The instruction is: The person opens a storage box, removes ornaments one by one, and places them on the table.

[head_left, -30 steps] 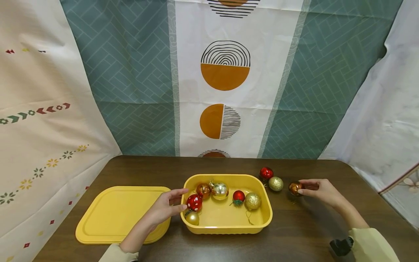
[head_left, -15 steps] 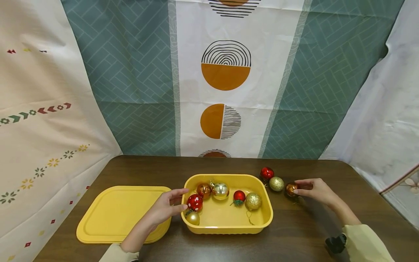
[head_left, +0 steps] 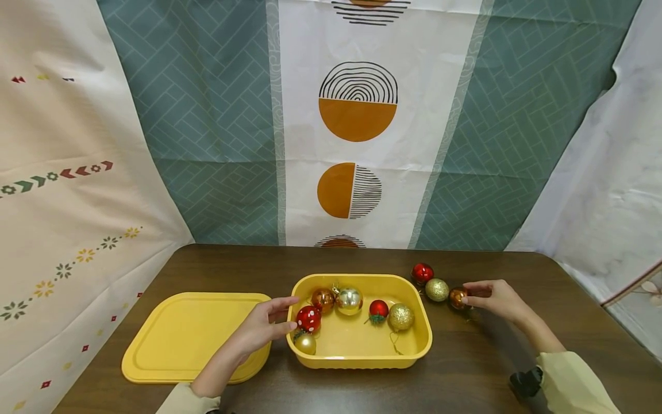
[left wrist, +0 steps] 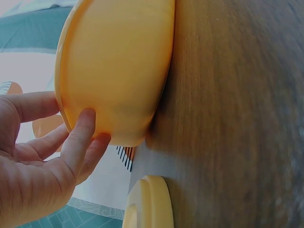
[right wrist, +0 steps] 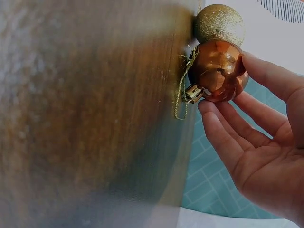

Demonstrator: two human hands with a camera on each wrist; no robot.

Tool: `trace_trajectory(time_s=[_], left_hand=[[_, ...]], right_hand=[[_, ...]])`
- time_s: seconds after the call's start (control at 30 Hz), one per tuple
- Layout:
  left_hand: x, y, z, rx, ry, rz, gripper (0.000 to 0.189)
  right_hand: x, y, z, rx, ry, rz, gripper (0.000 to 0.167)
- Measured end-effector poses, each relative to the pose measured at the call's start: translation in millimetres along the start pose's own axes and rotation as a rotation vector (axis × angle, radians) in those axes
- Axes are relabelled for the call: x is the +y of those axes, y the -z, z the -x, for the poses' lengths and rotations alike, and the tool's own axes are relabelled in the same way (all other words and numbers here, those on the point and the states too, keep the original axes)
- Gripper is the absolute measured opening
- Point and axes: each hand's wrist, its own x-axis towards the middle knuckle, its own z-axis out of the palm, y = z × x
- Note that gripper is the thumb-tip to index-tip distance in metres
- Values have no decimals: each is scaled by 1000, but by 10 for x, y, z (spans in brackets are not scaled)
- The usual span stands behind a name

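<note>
My left hand [head_left: 260, 326] grips the left end of a yellow plastic box [head_left: 362, 362]. In the left wrist view, fingers [left wrist: 80, 137] lie against its outer wall and other digits reach the rim. To the right of the box, my right hand [head_left: 499, 300] pinches a shiny copper Christmas ball [head_left: 457, 298] low at the tabletop, thumb on one side and fingertips on the other. Its gold cap and cord show in the right wrist view. Right beside it is a gold glitter ball [head_left: 437, 290], with a red ball [head_left: 422, 273] behind.
Several ornaments lie in the box, among them a spotted red ball [head_left: 308, 318], a shiny gold ball [head_left: 349, 301] and a glitter ball [head_left: 400, 317]. A yellow lid [head_left: 193, 336] lies flat on the brown table [head_left: 465, 368] at the left. Patterned cloth [head_left: 357, 190] hangs behind.
My right hand has moved left with the copper ball, bringing it up beside the gold glitter ball. The left hand stays at the box.
</note>
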Motion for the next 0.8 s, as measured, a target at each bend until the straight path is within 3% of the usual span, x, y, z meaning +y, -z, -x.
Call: trace_trajectory(time_s=[0.43,0.8], left_hand=[[-5,3,-7,-14,-10,11,50],[-14,6,-10,-17,-15,5,51]], right_hand=[[-110,118,85,51,-7,-21,54],[-521,71,149,86,124,-72,46]])
